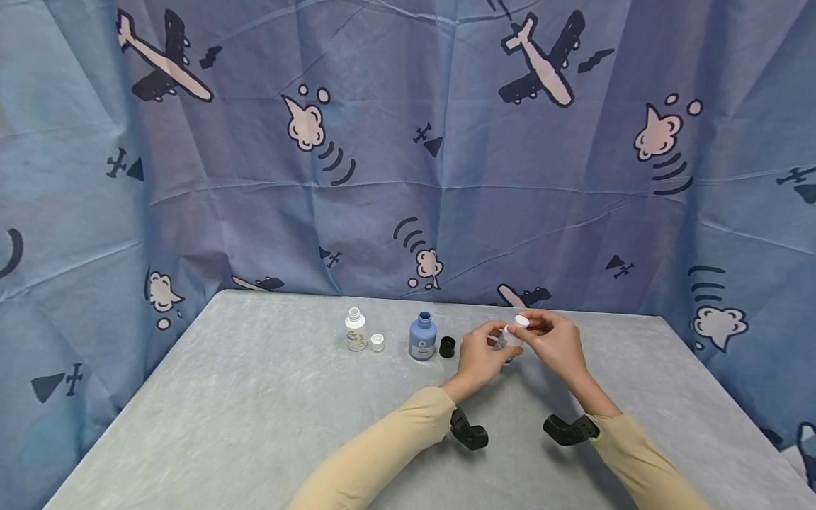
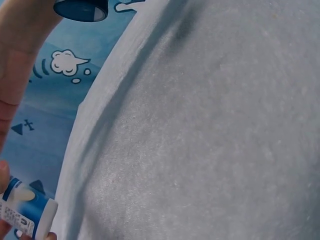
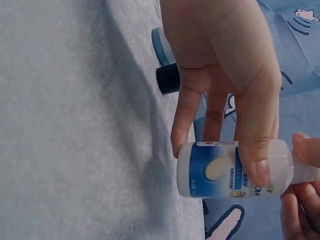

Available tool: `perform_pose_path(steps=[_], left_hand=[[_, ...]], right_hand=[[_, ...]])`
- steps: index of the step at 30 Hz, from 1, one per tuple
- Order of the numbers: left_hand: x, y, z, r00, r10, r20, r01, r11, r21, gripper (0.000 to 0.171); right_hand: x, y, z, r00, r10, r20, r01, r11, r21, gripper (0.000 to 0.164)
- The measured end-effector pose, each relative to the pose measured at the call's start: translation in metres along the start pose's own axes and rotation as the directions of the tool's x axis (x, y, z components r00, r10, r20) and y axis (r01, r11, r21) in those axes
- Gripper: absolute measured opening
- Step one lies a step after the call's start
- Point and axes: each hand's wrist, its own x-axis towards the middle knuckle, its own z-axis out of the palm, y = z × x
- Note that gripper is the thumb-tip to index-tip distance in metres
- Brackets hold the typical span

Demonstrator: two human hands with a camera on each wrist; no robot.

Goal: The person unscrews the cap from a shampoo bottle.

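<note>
My left hand [image 1: 478, 355] grips a small white bottle [image 3: 210, 170] with a blue-and-white label, thumb on one side and fingers round the other. In the right wrist view, this bottle lies across the picture, its base towards the table. My right hand [image 1: 561, 346] pinches the white cap [image 1: 522, 321] at the bottle's neck end, and its fingertips [image 3: 306, 150] show at the right edge of the right wrist view. Only the bottle's lower part [image 2: 30, 212] appears in the left wrist view. Both hands are over the table's right half.
To the left stand an uncapped blue bottle [image 1: 423, 340] with a black cap [image 1: 448, 346] beside it, and an uncapped white bottle [image 1: 355, 331] with a white cap [image 1: 377, 343] next to it. A blue patterned curtain [image 1: 382, 142] hangs behind the grey-covered table [image 1: 255, 397].
</note>
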Motion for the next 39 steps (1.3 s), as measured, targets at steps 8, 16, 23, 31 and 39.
perform_pose_path(steps=[8, 16, 23, 31, 39], left_hand=[[-0.001, -0.001, -0.003, 1.000, -0.006, 0.027, 0.007, 1.000, -0.009, 0.036], [-0.002, -0.002, -0.009, 0.999, 0.004, 0.045, -0.005, 1.000, 0.030, 0.040], [-0.001, -0.004, -0.013, 0.994, 0.027, 0.104, -0.037, 0.996, 0.087, 0.043], [0.001, -0.005, -0.015, 0.991, 0.024, 0.132, -0.035, 0.996, 0.087, 0.044], [0.001, -0.005, -0.017, 0.993, -0.029, 0.115, 0.029, 1.000, 0.000, 0.046]], right_hand=[[-0.002, -0.009, -0.002, 0.999, 0.024, 0.034, -0.023, 1.000, -0.013, 0.039], [-0.002, -0.009, -0.002, 0.997, 0.028, 0.069, -0.026, 0.999, -0.039, 0.036], [-0.003, -0.004, -0.004, 0.994, 0.032, 0.102, -0.031, 0.999, -0.009, 0.037], [-0.004, -0.002, -0.007, 0.988, -0.038, 0.151, 0.034, 0.999, 0.030, 0.037], [-0.005, -0.003, -0.008, 0.962, -0.146, 0.232, 0.116, 0.984, 0.139, 0.036]])
